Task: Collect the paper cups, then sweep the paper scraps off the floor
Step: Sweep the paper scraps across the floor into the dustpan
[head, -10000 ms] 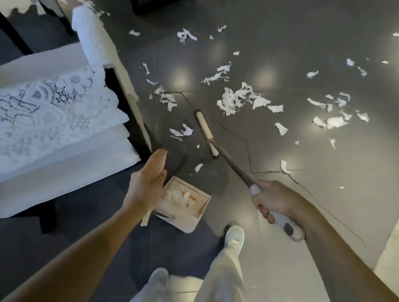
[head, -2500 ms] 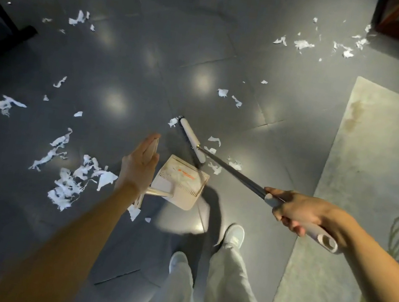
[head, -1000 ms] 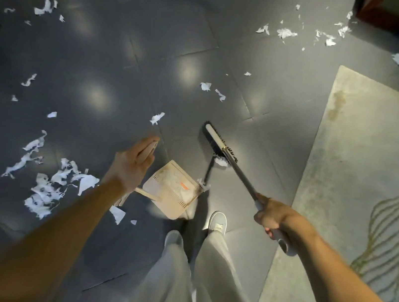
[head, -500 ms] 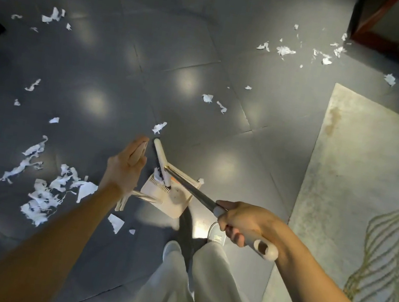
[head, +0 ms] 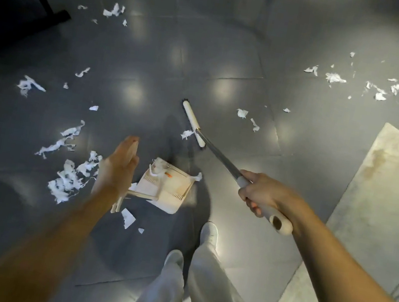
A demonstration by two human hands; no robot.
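The broom point(head: 193, 123) handle is gripped in the curled right hand point(head: 264, 197); the dustpan point(head: 163, 189) is held by its upright handle in the left hand point(head: 118, 172). The broom head is planted at 12 o'clock from the pan, one paper scrap point(head: 186, 134) just beside it. A short, low pull towards the pan's mouth is advised, the lip kept flat. Half a second earlier the head is seen inside the pan. More scraps point(head: 68, 179) are heaped at its 9 o'clock.
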